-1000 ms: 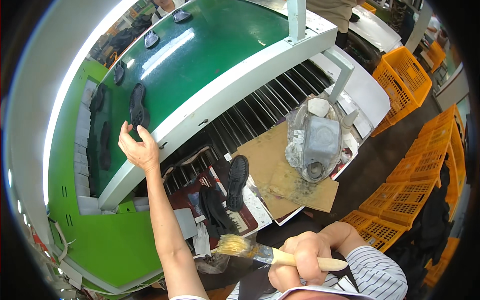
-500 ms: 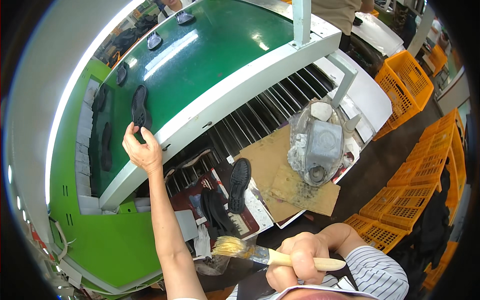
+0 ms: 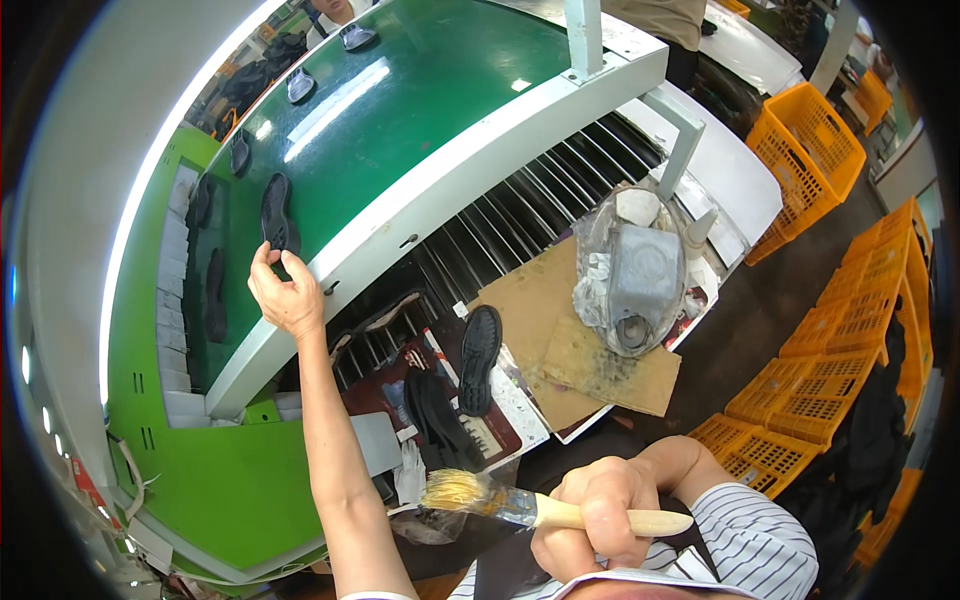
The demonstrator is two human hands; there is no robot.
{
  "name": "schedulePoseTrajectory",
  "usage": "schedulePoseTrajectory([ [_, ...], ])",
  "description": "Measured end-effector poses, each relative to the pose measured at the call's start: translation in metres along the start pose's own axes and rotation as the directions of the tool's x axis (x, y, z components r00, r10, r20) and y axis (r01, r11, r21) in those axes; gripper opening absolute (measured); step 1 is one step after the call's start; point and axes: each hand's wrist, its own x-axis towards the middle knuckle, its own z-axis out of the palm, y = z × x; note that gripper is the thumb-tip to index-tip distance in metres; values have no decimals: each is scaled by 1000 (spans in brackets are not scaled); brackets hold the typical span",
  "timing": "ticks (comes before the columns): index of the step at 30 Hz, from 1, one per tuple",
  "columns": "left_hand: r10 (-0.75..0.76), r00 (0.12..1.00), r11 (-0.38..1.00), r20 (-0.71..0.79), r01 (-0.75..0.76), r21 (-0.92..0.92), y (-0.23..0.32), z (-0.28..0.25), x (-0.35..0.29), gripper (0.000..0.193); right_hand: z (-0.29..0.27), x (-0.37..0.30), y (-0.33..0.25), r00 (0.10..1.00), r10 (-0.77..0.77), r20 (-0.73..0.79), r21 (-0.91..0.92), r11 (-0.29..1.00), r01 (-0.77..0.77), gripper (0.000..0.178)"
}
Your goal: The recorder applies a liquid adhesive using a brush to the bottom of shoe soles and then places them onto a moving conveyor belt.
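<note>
My left hand [image 3: 288, 297] reaches over the rail of the green conveyor belt [image 3: 400, 110], thumb and fingertips at the heel end of a black shoe sole [image 3: 276, 208] lying on it. The grip is partly hidden behind the fingers. My right hand [image 3: 600, 515], close in front of me, is wrapped round the wooden handle of a paintbrush [image 3: 520, 505]; its yellowish bristles point left. Below the rail, another black shoe sole [image 3: 481, 358] rests on a board beside several stacked dark soles [image 3: 437, 420].
A plastic-wrapped grey container [image 3: 645, 275] stands on cardboard [image 3: 535, 365] to the right, over metal rollers [image 3: 520, 200]. Orange crates [image 3: 806, 165] line the right side. More soles [image 3: 300, 86] lie along the belt's far edge. A person [image 3: 335, 12] is at the far end.
The view has shifted slightly. My left hand stays at the heel of the sole on the belt, and my right hand keeps hold of the paintbrush.
</note>
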Motion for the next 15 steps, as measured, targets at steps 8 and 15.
schedulePoseTrajectory([
  [8, -3, 1000, 999, 5, 3, 36, -1, 0, 1, 30, 12, -8, 0, 999, -9, 32, 0, 1000, 9, 9],
  [15, 42, 999, 998, -17, -41, 46, -2, 1, 2, 30, 19, -14, -1, 999, -2, 37, -5, 1000, 2, 9],
])
